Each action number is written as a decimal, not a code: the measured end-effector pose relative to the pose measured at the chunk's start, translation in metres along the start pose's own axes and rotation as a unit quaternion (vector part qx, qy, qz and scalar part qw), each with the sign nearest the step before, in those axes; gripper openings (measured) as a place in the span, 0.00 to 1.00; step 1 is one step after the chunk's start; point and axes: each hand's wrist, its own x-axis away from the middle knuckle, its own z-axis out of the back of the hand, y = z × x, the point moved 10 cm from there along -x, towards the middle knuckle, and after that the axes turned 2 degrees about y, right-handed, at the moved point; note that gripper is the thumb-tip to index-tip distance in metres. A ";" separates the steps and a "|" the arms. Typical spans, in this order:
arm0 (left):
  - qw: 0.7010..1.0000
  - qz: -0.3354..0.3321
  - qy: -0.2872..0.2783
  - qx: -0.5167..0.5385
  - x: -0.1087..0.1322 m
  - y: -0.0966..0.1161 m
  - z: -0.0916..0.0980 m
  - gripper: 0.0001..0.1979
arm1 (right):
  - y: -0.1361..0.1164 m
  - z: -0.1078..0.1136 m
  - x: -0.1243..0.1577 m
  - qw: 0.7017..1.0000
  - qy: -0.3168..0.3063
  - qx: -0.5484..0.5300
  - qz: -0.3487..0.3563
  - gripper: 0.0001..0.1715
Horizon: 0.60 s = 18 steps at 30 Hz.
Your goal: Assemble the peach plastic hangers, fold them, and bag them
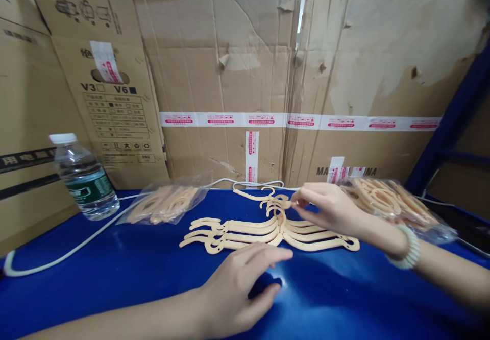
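Several beige plastic clothes hangers lie in an overlapping stack on the blue table, hooks toward the back. My right hand is over the stack's right side, thumb and fingertips pinched on a small beige end of a hanger near the hooks. How far that hanger extends under my hand is hidden. Behind it lies another hanger. Just in front of the stack, my left hand has its thumb and fingers apart and holds nothing.
Clear bags of beige hangers lie at the left and right. A water bottle stands at the left, beside a white cable. Tall cardboard sheets wall the back, and a blue metal post rises at the right.
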 end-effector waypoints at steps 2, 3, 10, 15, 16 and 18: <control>1.000 0.018 0.013 0.023 0.001 -0.004 0.002 0.35 | -0.041 0.015 0.007 0.996 0.048 -0.032 0.075 0.11; 0.999 0.024 0.021 0.033 0.001 -0.005 0.004 0.37 | -0.059 0.018 0.011 0.992 0.057 -0.042 0.103 0.11; 0.978 0.114 0.086 0.154 -0.001 -0.012 0.016 0.18 | -0.120 0.016 0.028 0.979 0.044 0.001 0.197 0.17; 0.916 0.272 0.123 0.269 0.001 -0.039 0.017 0.07 | -0.097 0.004 0.023 0.985 -0.019 -0.066 0.159 0.12; 0.901 0.297 0.131 0.286 0.001 -0.044 0.017 0.11 | -0.084 -0.001 0.020 0.987 -0.033 -0.085 0.129 0.12; 0.879 0.326 0.149 0.316 0.001 -0.051 0.020 0.16 | -0.050 -0.012 0.013 0.993 -0.057 -0.091 0.049 0.11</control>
